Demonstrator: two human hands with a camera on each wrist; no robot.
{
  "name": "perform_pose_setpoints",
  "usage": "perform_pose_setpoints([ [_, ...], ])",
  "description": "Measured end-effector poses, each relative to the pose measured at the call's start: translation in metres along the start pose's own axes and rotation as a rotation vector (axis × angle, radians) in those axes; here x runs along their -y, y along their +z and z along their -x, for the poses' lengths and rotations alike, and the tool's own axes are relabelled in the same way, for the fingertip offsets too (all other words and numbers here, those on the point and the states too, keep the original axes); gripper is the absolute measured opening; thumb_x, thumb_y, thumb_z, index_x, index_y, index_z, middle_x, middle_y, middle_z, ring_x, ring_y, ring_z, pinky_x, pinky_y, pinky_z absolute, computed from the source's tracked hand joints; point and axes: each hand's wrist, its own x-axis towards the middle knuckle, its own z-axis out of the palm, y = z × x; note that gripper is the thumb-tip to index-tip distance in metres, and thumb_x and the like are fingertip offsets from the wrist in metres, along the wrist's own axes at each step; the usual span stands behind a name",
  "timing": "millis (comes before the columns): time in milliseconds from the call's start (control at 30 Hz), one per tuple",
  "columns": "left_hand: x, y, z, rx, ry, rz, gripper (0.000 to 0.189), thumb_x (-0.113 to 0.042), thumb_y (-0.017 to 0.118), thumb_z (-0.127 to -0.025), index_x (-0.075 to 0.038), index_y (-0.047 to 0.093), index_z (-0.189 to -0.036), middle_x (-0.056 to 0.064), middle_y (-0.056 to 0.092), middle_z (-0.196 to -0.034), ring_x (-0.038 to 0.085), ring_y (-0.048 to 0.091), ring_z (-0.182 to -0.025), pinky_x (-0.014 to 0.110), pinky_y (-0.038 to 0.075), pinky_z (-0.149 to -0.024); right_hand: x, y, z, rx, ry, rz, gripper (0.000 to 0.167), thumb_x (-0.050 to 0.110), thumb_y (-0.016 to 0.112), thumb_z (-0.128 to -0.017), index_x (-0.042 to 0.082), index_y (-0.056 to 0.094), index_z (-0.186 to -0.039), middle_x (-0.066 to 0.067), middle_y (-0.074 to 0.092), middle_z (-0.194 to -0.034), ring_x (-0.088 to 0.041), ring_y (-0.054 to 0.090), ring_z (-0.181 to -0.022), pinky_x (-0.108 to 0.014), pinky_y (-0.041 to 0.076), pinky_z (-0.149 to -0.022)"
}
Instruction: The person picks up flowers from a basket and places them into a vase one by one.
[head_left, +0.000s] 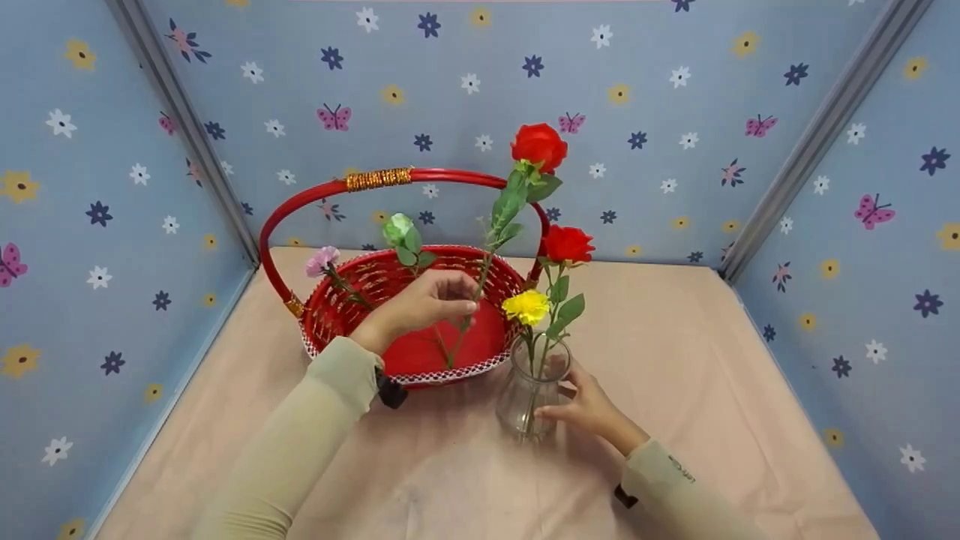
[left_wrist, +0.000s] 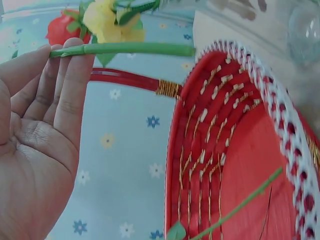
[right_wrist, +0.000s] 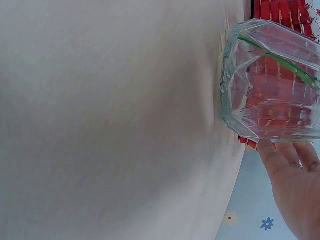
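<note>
My left hand pinches the green stem of a long red rose between thumb and fingertips. The rose stands tilted over the basket's right side, bloom up, and the cut end of its stem shows in the left wrist view. With thumb and fingers spread around its right side, my right hand holds a clear glass vase. Inside the vase stand a second red rose and a yellow carnation; their stems cross the glass in the right wrist view.
A red woven basket with a tall arched handle stands left of the vase. In it lean a pink carnation and a pale green-white rose. Flower-printed panels enclose the cloth-covered table at the back and sides.
</note>
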Motion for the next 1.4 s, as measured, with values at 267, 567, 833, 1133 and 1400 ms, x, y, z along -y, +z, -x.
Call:
perform_pose_setpoints([
  [267,-0.008,0.023,-0.017,-0.043,0.042,0.065,0.021,-0.002,0.063,-0.107,0.009,0.062,-0.125,0.021,0.067,-0.106,0.023,0.072,-0.086,0.036,0.067,-0.081,0.000,0.001,0.001,0.005,0.008,-0.021,0.099,0.002,0.094,-0.079,0.000,0.040,-0.162,-0.028,0.055,-0.156,-0.050,0.049,-0.149,-0.061,0.044,-0.120],
  [567,-0.016,0.042,-0.031,-0.190,0.059,0.143,0.018,0.003,0.065,-0.104,0.004,0.062,-0.121,0.002,0.066,-0.099,0.015,0.070,-0.085,0.033,0.067,-0.078,-0.001,0.000,0.000,0.014,0.012,-0.020,0.097,0.003,0.094,-0.079,-0.002,0.041,-0.161,-0.030,0.055,-0.156,-0.051,0.050,-0.148,-0.062,0.044,-0.120],
  [833,-0.020,0.057,-0.037,-0.283,0.074,0.145,0.018,0.007,0.065,-0.103,0.002,0.060,-0.119,0.008,0.064,-0.102,0.014,0.068,-0.086,0.027,0.065,-0.078,-0.002,0.000,0.000,0.009,0.008,-0.002,0.095,0.001,0.094,-0.080,-0.004,0.042,-0.159,-0.030,0.057,-0.154,-0.051,0.052,-0.146,-0.062,0.046,-0.119],
  [1133,-0.015,0.067,-0.037,-0.400,0.054,0.091,0.026,0.006,0.076,-0.096,0.007,0.066,-0.121,0.009,0.070,-0.100,0.015,0.068,-0.085,0.029,0.066,-0.082,-0.005,0.001,-0.001,0.007,-0.003,-0.008,0.090,0.002,0.095,-0.079,-0.005,0.045,-0.154,-0.030,0.059,-0.151,-0.051,0.053,-0.145,-0.062,0.047,-0.118],
  [1400,-0.013,0.069,-0.032,-0.384,0.101,0.000,0.052,0.008,0.075,-0.096,0.001,0.053,-0.142,0.007,0.064,-0.095,0.017,0.064,-0.079,0.025,0.061,-0.078,-0.004,0.000,-0.001,0.004,-0.025,-0.009,0.090,0.002,0.094,-0.080,-0.004,0.046,-0.155,-0.029,0.059,-0.151,-0.051,0.054,-0.143,-0.063,0.048,-0.117],
])
